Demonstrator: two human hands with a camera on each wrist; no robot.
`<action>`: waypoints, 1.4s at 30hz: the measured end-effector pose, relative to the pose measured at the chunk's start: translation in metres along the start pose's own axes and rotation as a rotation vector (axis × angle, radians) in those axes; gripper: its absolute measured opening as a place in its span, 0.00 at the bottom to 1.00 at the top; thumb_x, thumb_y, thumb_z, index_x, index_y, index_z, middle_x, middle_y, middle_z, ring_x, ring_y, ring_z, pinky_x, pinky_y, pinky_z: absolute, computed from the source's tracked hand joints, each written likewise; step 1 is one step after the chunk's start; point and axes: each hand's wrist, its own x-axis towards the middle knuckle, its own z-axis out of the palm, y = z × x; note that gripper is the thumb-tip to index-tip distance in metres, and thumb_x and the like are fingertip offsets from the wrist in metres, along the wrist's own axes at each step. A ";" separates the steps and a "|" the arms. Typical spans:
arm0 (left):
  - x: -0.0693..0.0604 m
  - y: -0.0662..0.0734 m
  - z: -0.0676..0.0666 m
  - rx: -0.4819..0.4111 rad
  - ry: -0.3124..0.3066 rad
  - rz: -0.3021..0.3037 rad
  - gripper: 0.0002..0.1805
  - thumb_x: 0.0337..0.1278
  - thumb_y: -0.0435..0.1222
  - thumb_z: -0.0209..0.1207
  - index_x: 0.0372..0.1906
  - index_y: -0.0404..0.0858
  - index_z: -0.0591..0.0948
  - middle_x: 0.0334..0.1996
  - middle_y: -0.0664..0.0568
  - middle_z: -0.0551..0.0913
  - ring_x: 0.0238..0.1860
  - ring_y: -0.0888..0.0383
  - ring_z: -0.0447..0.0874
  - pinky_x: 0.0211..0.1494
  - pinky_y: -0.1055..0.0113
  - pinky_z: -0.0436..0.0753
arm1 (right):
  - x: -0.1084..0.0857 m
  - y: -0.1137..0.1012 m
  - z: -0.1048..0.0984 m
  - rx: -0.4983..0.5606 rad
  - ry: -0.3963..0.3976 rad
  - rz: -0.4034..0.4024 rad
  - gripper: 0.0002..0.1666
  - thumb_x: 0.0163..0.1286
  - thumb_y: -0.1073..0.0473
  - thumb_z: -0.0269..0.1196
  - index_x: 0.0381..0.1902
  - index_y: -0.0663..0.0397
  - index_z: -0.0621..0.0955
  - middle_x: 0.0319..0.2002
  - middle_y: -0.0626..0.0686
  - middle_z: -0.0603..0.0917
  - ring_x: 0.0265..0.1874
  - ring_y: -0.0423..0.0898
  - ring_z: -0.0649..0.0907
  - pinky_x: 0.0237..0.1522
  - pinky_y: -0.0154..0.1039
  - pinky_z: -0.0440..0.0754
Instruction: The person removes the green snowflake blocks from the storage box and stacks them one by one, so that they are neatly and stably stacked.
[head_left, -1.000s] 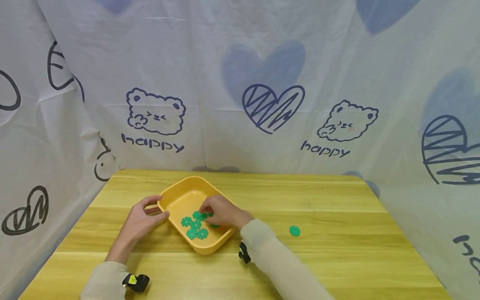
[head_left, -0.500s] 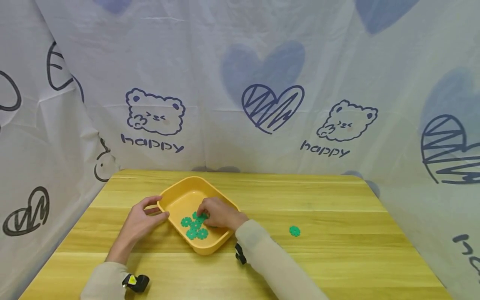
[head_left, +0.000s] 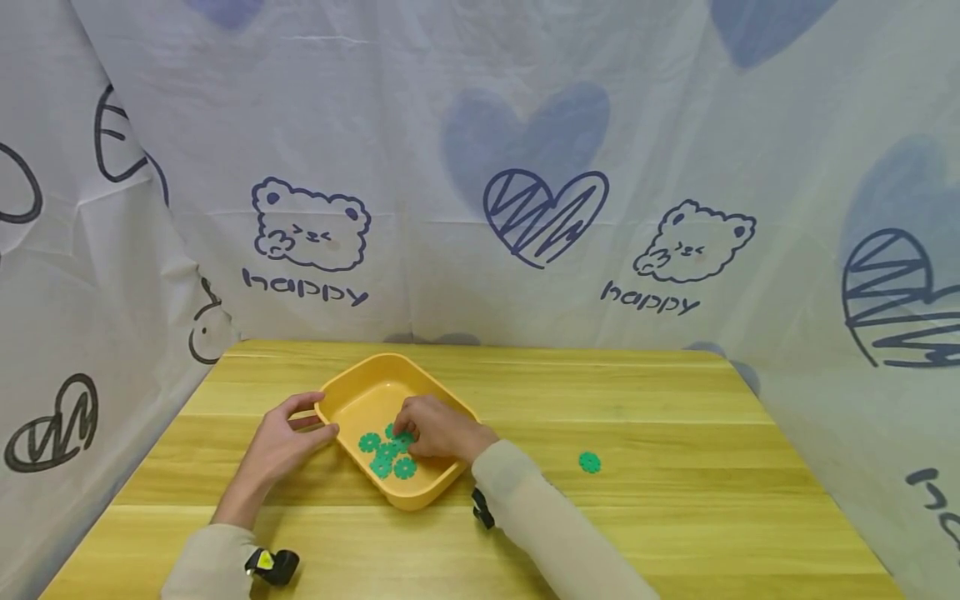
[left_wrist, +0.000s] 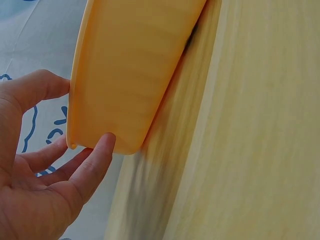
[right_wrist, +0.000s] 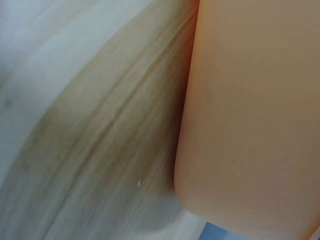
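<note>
Head: right hand screens some discs, cloth behind.

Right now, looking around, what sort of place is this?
Probably a small cloth-screened tabletop work area, perhaps set up for recording: a patterned cloth with bears and hearts hangs behind and beside a wood-grain table, and a small black device sits near each sleeve's cuff.

Right wrist view | orange tray: smooth outer wall, right | wood-grain tabletop: left, shadowed along tray | white speck: on tabletop, near tray
</note>
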 end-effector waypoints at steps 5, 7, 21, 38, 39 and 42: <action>0.000 0.001 0.000 0.001 0.005 0.003 0.38 0.63 0.40 0.68 0.74 0.33 0.68 0.73 0.32 0.68 0.69 0.34 0.75 0.64 0.55 0.85 | 0.000 0.000 0.000 -0.025 -0.007 -0.005 0.17 0.65 0.64 0.73 0.52 0.54 0.88 0.46 0.50 0.86 0.42 0.40 0.83 0.44 0.21 0.79; 0.000 0.001 0.000 0.001 0.005 0.003 0.39 0.63 0.40 0.68 0.74 0.33 0.68 0.73 0.32 0.68 0.69 0.34 0.75 0.64 0.56 0.85 | 0.000 0.000 -0.001 -0.039 -0.011 -0.009 0.17 0.64 0.64 0.73 0.52 0.54 0.88 0.46 0.50 0.86 0.42 0.40 0.83 0.45 0.22 0.79; 0.001 -0.003 -0.001 0.002 -0.001 -0.001 0.39 0.63 0.41 0.68 0.75 0.33 0.67 0.74 0.31 0.67 0.69 0.33 0.75 0.62 0.59 0.85 | 0.000 -0.001 -0.004 -0.103 -0.042 -0.015 0.15 0.61 0.63 0.74 0.47 0.54 0.90 0.42 0.48 0.88 0.35 0.35 0.76 0.41 0.22 0.76; -0.001 0.000 0.000 -0.003 0.003 -0.009 0.39 0.62 0.40 0.68 0.75 0.33 0.67 0.74 0.32 0.67 0.70 0.34 0.75 0.64 0.57 0.84 | -0.041 -0.003 -0.043 0.192 0.027 -0.035 0.15 0.62 0.68 0.72 0.49 0.59 0.88 0.44 0.54 0.86 0.42 0.47 0.85 0.42 0.25 0.85; -0.001 0.000 0.000 -0.005 0.002 -0.010 0.39 0.62 0.40 0.68 0.75 0.33 0.67 0.74 0.32 0.67 0.70 0.34 0.75 0.64 0.57 0.84 | -0.043 -0.002 -0.044 0.193 0.030 -0.041 0.15 0.63 0.68 0.72 0.48 0.59 0.88 0.43 0.54 0.85 0.42 0.48 0.85 0.43 0.26 0.85; -0.001 0.001 0.000 -0.008 0.000 -0.007 0.39 0.62 0.40 0.68 0.75 0.33 0.67 0.74 0.32 0.67 0.70 0.34 0.75 0.63 0.60 0.84 | -0.050 0.001 -0.048 0.201 0.042 -0.054 0.15 0.62 0.69 0.72 0.47 0.60 0.88 0.43 0.55 0.85 0.42 0.50 0.86 0.44 0.32 0.88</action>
